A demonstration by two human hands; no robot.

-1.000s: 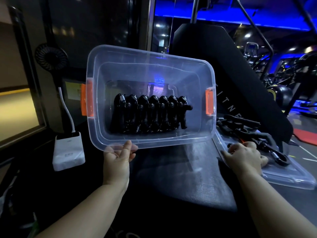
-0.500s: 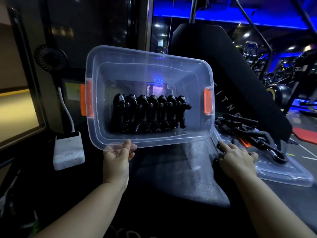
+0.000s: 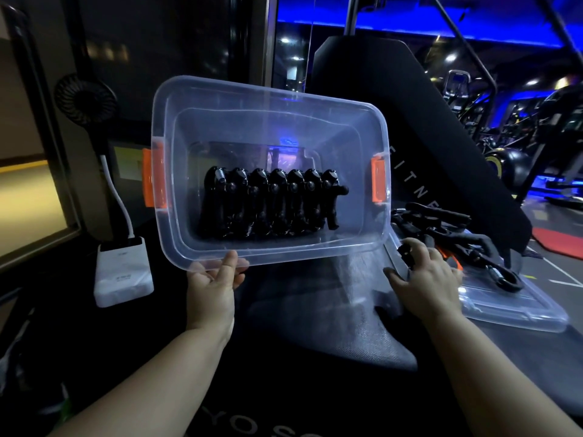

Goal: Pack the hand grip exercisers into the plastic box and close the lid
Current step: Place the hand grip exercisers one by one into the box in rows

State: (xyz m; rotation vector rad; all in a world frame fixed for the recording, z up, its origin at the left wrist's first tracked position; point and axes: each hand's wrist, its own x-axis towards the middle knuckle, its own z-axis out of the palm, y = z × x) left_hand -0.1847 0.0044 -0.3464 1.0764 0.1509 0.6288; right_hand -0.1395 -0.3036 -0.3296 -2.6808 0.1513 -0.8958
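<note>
The left hand [image 3: 214, 288] pinches the probably light, bendy plastic box [image 3: 271, 99] by its lower rim. Centre right, the right hand [image 3: 426, 279] curls its fingers [image 3: 421, 247] round a stiff hand grip exerciser [image 3: 405, 251], sensibly by a handle

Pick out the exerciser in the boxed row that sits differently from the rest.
The rightmost exerciser, at the end beside the right orange latch: one handle juts sideways toward that latch, while the others stand packed parallel.

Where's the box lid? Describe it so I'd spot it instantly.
Start at the big clear plastic box with orange side latches, tipped up at centre. Just right of its lower corner, lying flat, is the clear rectangular plastic lid. Unlike the deep box, it is a shallow sheet with loose black hand grip exercisers piled on it.
</note>
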